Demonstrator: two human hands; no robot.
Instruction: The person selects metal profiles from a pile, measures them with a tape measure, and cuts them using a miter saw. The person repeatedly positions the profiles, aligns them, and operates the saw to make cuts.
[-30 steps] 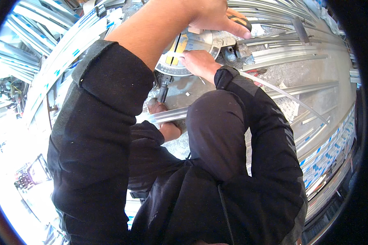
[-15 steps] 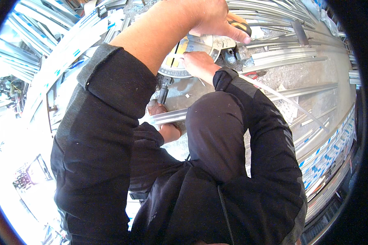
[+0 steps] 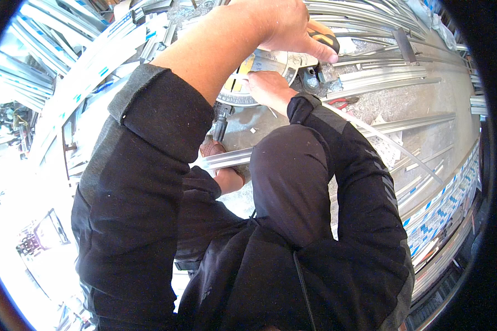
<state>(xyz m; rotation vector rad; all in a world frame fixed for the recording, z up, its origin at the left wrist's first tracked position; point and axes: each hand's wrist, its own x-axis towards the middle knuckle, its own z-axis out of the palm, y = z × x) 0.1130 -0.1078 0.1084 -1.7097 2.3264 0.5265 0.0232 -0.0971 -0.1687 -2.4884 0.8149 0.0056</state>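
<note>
A miter saw with a round, scale-marked base [image 3: 239, 97] stands on the floor ahead of me. My left hand [image 3: 286, 26] is closed over the top of it, at the saw's yellow-and-black handle [image 3: 323, 37]; its thumb points right and its fingers are mostly hidden. Lower down, my right hand [image 3: 268, 87] rests at the saw table with fingers bent together. From under that wrist a long, thin pale strip [image 3: 389, 139] runs out to the lower right, in line with the hand. Its end at my fingers is hard to make out.
Metal profiles [image 3: 384, 80] lie across the floor on the right, near red-handled pliers [image 3: 343, 103]. Another silver profile [image 3: 226, 158] lies by my foot [image 3: 226, 179]. Stacked bars [image 3: 36, 49] fill the far left. A patterned blue-and-white stack [image 3: 447, 209] stands at the right.
Both hands keep their places at the saw. My left sleeve has shifted very slightly to the right; otherwise little differs.
</note>
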